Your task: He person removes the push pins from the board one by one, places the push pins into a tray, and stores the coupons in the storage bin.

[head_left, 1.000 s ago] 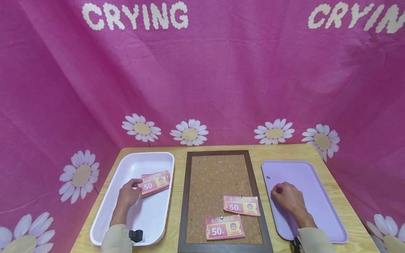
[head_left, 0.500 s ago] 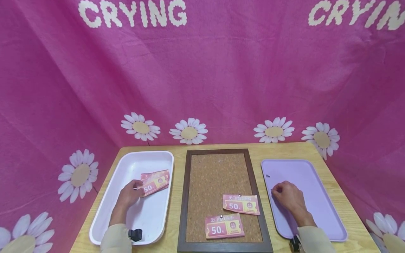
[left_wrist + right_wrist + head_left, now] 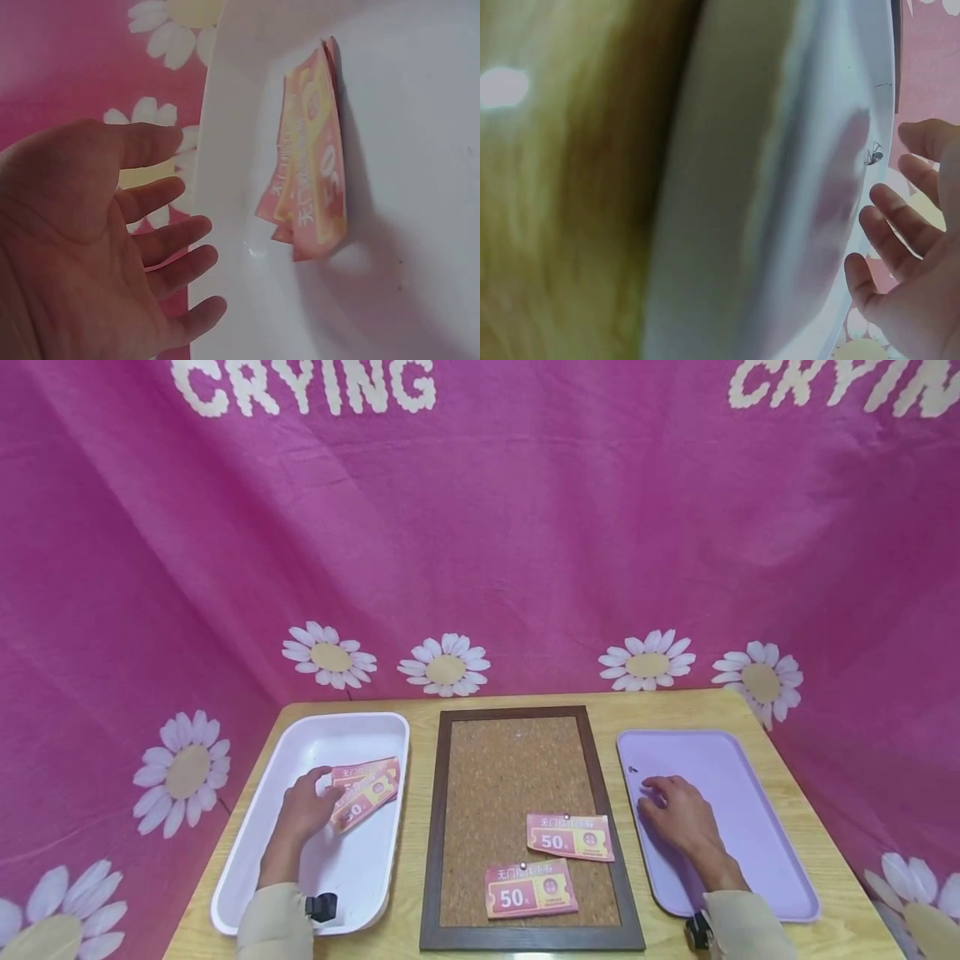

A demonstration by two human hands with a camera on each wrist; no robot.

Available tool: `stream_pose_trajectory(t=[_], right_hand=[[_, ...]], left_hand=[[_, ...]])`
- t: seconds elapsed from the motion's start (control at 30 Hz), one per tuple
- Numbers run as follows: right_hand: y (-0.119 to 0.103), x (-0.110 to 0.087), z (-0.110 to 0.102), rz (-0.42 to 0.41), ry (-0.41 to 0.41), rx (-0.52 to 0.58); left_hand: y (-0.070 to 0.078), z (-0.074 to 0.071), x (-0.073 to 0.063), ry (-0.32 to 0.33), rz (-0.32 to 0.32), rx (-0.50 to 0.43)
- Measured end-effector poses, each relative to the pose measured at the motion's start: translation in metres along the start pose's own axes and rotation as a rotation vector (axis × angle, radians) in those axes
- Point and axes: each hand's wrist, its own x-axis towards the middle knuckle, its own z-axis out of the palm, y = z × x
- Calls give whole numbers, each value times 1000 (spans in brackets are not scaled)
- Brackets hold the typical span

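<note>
My left hand (image 3: 303, 810) hovers over the white tray (image 3: 243, 893) with thumb and fingers apart. Just off its fingertips lies a small fanned pile of pink and yellow coupons (image 3: 369, 795) printed with "50". In the left wrist view the palm (image 3: 82, 255) holds nothing, and the coupons (image 3: 315, 165) lie apart from it. Over the left part of the lilac tray (image 3: 757, 827) is my right hand (image 3: 681, 817), its fingers loosely bent and spread. Small dark metallic pins (image 3: 874, 155) lie near its fingers; I cannot tell how many.
Between the trays lies a cork board (image 3: 517, 777) with a dark brown frame. Two coupons are on its lower part, one (image 3: 570, 837) at the right and another (image 3: 531, 890) nearer me, each with a pin at its top. A wooden table (image 3: 420, 735) bears everything, before a pink cloth (image 3: 480, 543).
The top coupon in the white tray has turned and slid on the pile. My left fingers have spread off it. My right fingers, bunched before, have opened out. The head view has tilted slightly downward.
</note>
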Motion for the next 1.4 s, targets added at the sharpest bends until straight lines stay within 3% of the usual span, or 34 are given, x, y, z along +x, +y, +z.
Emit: stream_pose_trajectory(t=[0.3,0.63,1.0,1.4], right_hand=[[-8,2,-1,-71,-40,-36],[-18,-1,2,-81,-109,-80],[-28,-6,3,-139,-100,-65],[-38,-11,3,-104,-161,-62]], left_hand=[[14,-4,-6,19,1,30],[35,-2,-17,53,89,103],[56,19,-24,56,185,153],[75,46,-35,21,238,128]])
